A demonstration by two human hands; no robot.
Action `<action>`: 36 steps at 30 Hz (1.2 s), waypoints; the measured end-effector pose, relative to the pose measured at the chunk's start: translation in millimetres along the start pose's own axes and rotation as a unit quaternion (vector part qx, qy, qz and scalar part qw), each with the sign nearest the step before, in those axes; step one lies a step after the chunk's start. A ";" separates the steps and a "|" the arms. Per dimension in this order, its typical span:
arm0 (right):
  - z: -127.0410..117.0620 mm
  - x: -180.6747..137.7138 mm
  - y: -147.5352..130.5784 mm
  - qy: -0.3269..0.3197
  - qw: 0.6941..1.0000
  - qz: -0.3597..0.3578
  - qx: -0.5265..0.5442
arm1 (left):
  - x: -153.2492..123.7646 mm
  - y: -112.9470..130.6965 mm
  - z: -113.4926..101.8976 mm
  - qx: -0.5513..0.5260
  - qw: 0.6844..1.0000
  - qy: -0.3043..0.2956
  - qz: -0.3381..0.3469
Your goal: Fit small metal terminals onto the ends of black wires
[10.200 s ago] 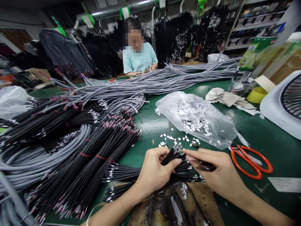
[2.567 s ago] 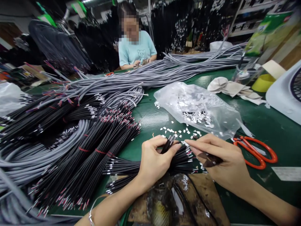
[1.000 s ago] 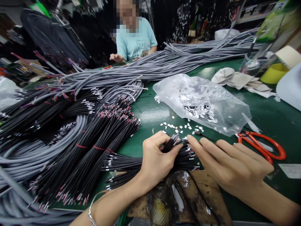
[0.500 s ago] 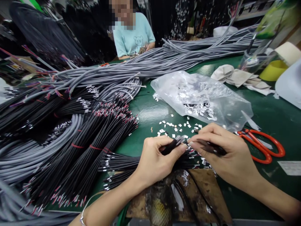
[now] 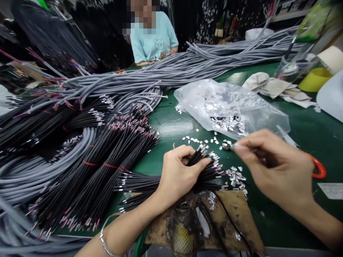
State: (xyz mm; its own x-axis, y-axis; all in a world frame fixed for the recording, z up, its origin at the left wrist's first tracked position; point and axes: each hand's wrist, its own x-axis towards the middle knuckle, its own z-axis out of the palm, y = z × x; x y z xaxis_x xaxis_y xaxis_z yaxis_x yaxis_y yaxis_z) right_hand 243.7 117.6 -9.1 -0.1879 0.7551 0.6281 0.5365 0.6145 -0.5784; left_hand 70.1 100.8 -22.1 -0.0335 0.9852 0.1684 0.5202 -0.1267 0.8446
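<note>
My left hand (image 5: 178,175) is closed round a small bunch of black wires (image 5: 206,171) whose stripped ends point up and to the right. My right hand (image 5: 270,167) hovers to the right of that bunch, blurred by motion, with thumb and forefinger pinched near a small dark piece (image 5: 226,147) that I cannot make out. Small silver terminals (image 5: 235,175) lie loose on the green table (image 5: 171,128) between the two hands. A clear plastic bag (image 5: 230,107) holding more terminals lies just beyond them.
Large bundles of black wires (image 5: 107,164) and grey cables (image 5: 166,75) cover the table's left and back. Orange-handled scissors (image 5: 317,167) lie behind my right hand. A worn brown board (image 5: 233,221) sits at the near edge. Another person in a light blue shirt (image 5: 152,39) sits opposite.
My right hand has lifted off the wire ends and swung right and up toward the loose terminals. My left hand keeps its hold on the bunch.
</note>
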 end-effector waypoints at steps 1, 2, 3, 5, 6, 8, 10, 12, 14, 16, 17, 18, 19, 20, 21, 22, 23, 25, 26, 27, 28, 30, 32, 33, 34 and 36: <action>-4.1 2.0 4.9 0.044 0.997 -0.008 -0.059 | 1.3 -0.4 -0.9 -0.015 1.000 -0.010 -0.004; -7.7 2.9 10.6 0.076 0.990 -0.006 -0.116 | 2.6 -0.5 -2.2 -0.030 0.999 -0.024 -0.003; -10.4 2.6 16.3 0.089 0.983 0.007 -0.162 | 3.8 -0.6 -3.6 -0.043 0.998 -0.038 -0.003; -12.0 -1.6 25.5 0.074 0.982 0.012 -0.171 | 5.6 -0.8 -6.8 -0.063 0.996 -0.067 -0.012; -10.6 -5.1 28.0 0.045 0.989 0.003 -0.142 | 6.3 -1.0 -8.5 -0.069 0.994 -0.083 -0.024; -4.3 -12.4 28.1 -0.032 0.997 -0.024 -0.062 | 6.9 -1.4 -11.4 -0.083 0.988 -0.120 -0.051; 3.7 -17.5 23.3 -0.083 0.996 -0.041 -0.016 | 6.5 -1.6 -13.7 -0.100 0.980 -0.153 -0.076; 10.1 -19.1 17.0 -0.102 0.994 -0.042 0.007 | 5.4 -1.0 -15.1 -0.112 0.974 -0.170 -0.098; 13.4 -17.9 12.1 -0.107 0.993 -0.027 0.033 | 4.0 0.1 -15.5 -0.118 0.970 -0.178 -0.114; 14.0 -15.6 9.4 -0.112 0.992 -0.008 0.059 | 2.8 1.4 -15.1 -0.115 0.968 -0.187 -0.119; 13.7 -14.5 8.7 -0.116 0.991 -0.004 0.067 | 2.4 2.0 -14.7 -0.115 0.968 -0.189 -0.120; 13.3 -13.6 8.3 -0.120 0.990 -0.004 0.071 | 2.1 2.5 -14.1 -0.117 0.968 -0.186 -0.123; 12.9 -12.7 8.0 -0.121 0.990 -0.008 0.072 | 2.0 3.1 -13.4 -0.123 0.968 -0.178 -0.128; 12.4 -12.1 7.7 -0.120 0.990 -0.014 0.070 | 1.9 3.6 -12.6 -0.133 0.968 -0.163 -0.136; 12.1 -11.6 7.5 -0.119 0.991 -0.018 0.066 | 1.9 4.1 -11.6 -0.144 0.968 -0.143 -0.144; 11.7 -11.3 7.2 -0.116 0.991 -0.024 0.062 | 1.9 4.6 -10.6 -0.156 0.968 -0.122 -0.151; 11.4 -11.3 7.0 -0.112 0.992 -0.030 0.056 | 1.9 5.1 -9.5 -0.167 0.968 -0.102 -0.154; 10.7 -12.2 6.9 -0.111 0.992 -0.044 0.045 | 1.6 5.9 -7.4 -0.182 0.969 -0.068 -0.150; 10.2 -13.1 7.1 -0.112 0.992 -0.053 0.040 | 1.3 6.1 -6.5 -0.185 0.970 -0.055 -0.146; 9.8 -14.4 7.5 -0.112 0.991 -0.061 0.036 | 0.8 6.1 -5.7 -0.183 0.972 -0.046 -0.141; 9.4 -15.8 8.2 -0.115 0.990 -0.068 0.034 | 0.2 5.9 -5.1 -0.176 0.974 -0.037 -0.135; 8.9 -18.9 10.1 -0.116 0.989 -0.084 0.035 | -1.3 5.1 -4.3 -0.151 0.981 -0.022 -0.122; 8.8 -21.2 12.1 -0.117 0.988 -0.099 0.028 | -3.0 3.9 -4.2 -0.128 0.986 -0.012 -0.107; 8.9 -21.8 13.0 -0.116 0.987 -0.106 0.018 | -3.8 3.4 -4.4 -0.124 0.987 -0.014 -0.101; 9.0 -22.1 13.7 -0.117 0.987 -0.110 0.004 | -4.4 2.9 -4.5 -0.125 0.987 -0.022 -0.097; 9.0 -22.0 14.2 -0.118 0.986 -0.111 -0.024 | -5.1 2.1 -4.9 -0.132 0.985 -0.053 -0.093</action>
State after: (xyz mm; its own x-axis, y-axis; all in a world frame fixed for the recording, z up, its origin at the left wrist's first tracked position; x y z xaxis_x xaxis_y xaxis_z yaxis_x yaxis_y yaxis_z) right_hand 248.1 111.8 -35.8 -0.4889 0.6385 0.5944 0.4975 0.7638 -0.4113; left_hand 67.1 94.9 -18.7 -0.0104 0.9990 -0.0444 0.2724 0.0456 0.9611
